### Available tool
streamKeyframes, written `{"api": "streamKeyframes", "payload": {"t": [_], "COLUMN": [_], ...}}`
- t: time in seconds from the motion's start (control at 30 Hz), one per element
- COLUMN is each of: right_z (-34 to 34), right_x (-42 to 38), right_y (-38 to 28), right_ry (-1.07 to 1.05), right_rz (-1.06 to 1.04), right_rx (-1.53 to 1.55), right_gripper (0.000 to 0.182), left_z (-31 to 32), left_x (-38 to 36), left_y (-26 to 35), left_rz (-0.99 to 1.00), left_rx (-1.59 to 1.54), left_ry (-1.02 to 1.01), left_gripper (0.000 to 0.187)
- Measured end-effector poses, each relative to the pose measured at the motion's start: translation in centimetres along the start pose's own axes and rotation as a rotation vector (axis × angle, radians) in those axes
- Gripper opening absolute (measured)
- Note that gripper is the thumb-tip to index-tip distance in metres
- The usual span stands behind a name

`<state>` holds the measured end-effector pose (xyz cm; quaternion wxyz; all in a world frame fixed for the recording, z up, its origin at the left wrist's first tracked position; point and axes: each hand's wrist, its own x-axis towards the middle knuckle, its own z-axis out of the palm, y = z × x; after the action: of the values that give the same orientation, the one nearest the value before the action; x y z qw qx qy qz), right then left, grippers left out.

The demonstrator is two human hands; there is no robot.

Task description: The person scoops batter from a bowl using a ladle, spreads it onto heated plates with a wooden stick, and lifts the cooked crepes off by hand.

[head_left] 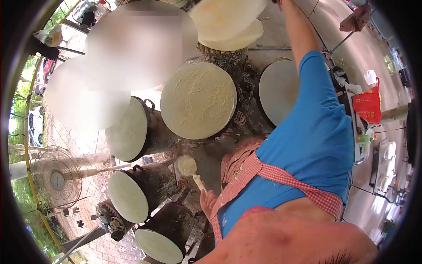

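My left hand (209,201) is closed around the pale handle of a ladle (187,166), whose round head looks coated with batter. It is low, between the griddles and my checked apron. My right arm reaches to the top edge, where my right hand (277,1) is mostly cut off. The hand appears to grip the edge of a thin round pancake (226,15), blurred by motion. Below that, another pale sheet (235,37) lies on a dark stand. A large round griddle (198,100) in the middle carries a rough, pale yellow layer of batter.
More round griddles stand around: a greyish one (279,92) by my right arm and pale-topped ones (127,196) on dark drum stoves at left. A standing fan (57,177) is at far left, beside wire mesh. A red bag (368,104) rests behind me. Blurred patches hide the upper left.
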<state>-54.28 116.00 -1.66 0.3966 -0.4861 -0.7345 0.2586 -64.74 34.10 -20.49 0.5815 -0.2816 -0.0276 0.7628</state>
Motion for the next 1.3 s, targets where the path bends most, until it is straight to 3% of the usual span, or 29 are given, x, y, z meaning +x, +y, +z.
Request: {"api": "streamKeyframes", "payload": {"t": [0.07, 0.1, 0.13, 0.17, 0.2, 0.23, 0.3, 0.33, 0.37, 0.4, 0.47, 0.53, 0.6, 0.67, 0.7, 0.73, 0.77, 0.83, 0.9, 0.93, 1.0, 1.1, 1.2, 1.23, 1.3], "right_z": [6.3, 10.6, 11.1, 14.7, 18.5, 17.3, 21.4, 22.7, 23.8, 24.3, 22.9, 20.5, 17.7, 17.1, 17.4, 17.0, 16.0, 14.0, 13.4, 11.2, 11.2, 8.4, 6.5, 5.8, 4.8], "right_x": [3.5, 7.0, -2.0, -1.9, -2.1, -7.1, -9.0, -9.2, -9.5, -10.8, -11.9, -13.7, -16.0, -17.2, -18.9, -21.6, -24.8, -34.5, -44.0, -49.7, -58.6, -68.2, -70.7, -70.2, -69.0], "right_y": [9.6, 18.8, 11.5, 15.7, 19.1, 14.9, 17.7, 19.8, 22.3, 22.7, 21.4, 18.8, 14.2, 14.2, 13.2, 11.2, 9.4, 4.1, 4.5, 1.4, 4.7, 12.8, 16.9, 16.3, 18.6], "right_ry": [-0.112, -0.240, -0.023, -0.002, 0.085, 0.115, 0.300, 0.279, 0.247, 0.208, 0.141, 0.252, 0.169, 0.066, 0.030, -0.087, -0.201, -0.403, -0.572, -0.694, -1.095, -1.282, -1.345, -1.452, -1.556], "right_rz": [0.229, 0.374, 0.367, 0.409, 0.596, 0.611, 0.902, 0.913, 0.903, 0.885, 0.721, 0.662, 0.496, 0.187, 0.162, -0.025, -0.205, -0.348, -0.644, -0.702, -0.740, -0.749, -0.713, -0.593, -0.449], "right_rx": [0.382, 0.532, 0.814, 0.786, 0.851, 0.699, 0.813, 0.811, 0.602, 0.385, -0.421, -0.518, -0.553, -0.537, -0.539, -0.537, -0.531, -0.463, -0.413, -0.479, -0.608, -0.712, -0.816, -0.996, -1.199], "right_gripper": [0.024, 0.025, 0.026, 0.015, 0.015, 0.021, 0.020, 0.020, 0.020, 0.023, 0.036, 0.039, 0.044, 0.045, 0.045, 0.044, 0.044, 0.036, 0.029, 0.024, 0.022, 0.021, 0.021, 0.025, 0.029], "left_z": [1.7, 3.1, 3.8, 1.6, 0.2, -0.1, -0.2, -0.1, 0.0, 0.1, -0.2, -0.2, -0.1, -0.7, -1.1, -1.4, -2.0, -4.4, -7.3, -8.7, -11.6, -15.5, -17.6, -17.6, -18.5], "left_x": [-0.1, -0.2, 0.2, -0.2, -0.6, -0.3, -0.2, -0.3, -0.6, -0.8, -0.7, -1.6, -1.3, -2.1, -2.5, -3.2, -4.1, -6.1, -8.4, -9.7, -12.2, -16.1, -18.8, -19.4, -20.0], "left_y": [-2.1, -3.1, -3.6, -2.1, -1.4, -1.3, -1.7, -2.2, -2.6, -3.0, -4.1, -5.5, -6.4, -7.4, -7.7, -7.8, -8.2, -8.8, -8.7, -8.8, -8.8, -10.0, -12.0, -12.8, -14.0], "left_rz": [0.066, 0.074, 0.084, 0.076, 0.077, 0.091, 0.137, 0.154, 0.174, 0.191, 0.223, 0.237, 0.260, 0.281, 0.282, 0.288, 0.287, 0.312, 0.306, 0.306, 0.292, 0.302, 0.327, 0.323, 0.333], "left_rx": [-0.043, -0.126, -0.209, -0.149, -0.097, -0.069, -0.043, -0.038, -0.035, -0.036, -0.061, -0.161, -0.242, -0.289, -0.300, -0.314, -0.325, -0.322, -0.306, -0.262, -0.255, -0.256, -0.225, -0.326, -0.321], "left_ry": [0.032, 0.039, 0.036, 0.041, 0.030, 0.030, 0.040, 0.048, 0.058, 0.060, 0.060, 0.032, -0.025, -0.048, -0.047, -0.063, -0.076, -0.081, -0.089, -0.080, -0.076, 0.062, 0.040, 0.130, 0.091], "left_gripper": [0.033, 0.033, 0.033, 0.034, 0.035, 0.035, 0.036, 0.037, 0.037, 0.038, 0.039, 0.040, 0.040, 0.039, 0.037, 0.037, 0.036, 0.036, 0.036, 0.035, 0.035, 0.034, 0.037, 0.038, 0.039]}}
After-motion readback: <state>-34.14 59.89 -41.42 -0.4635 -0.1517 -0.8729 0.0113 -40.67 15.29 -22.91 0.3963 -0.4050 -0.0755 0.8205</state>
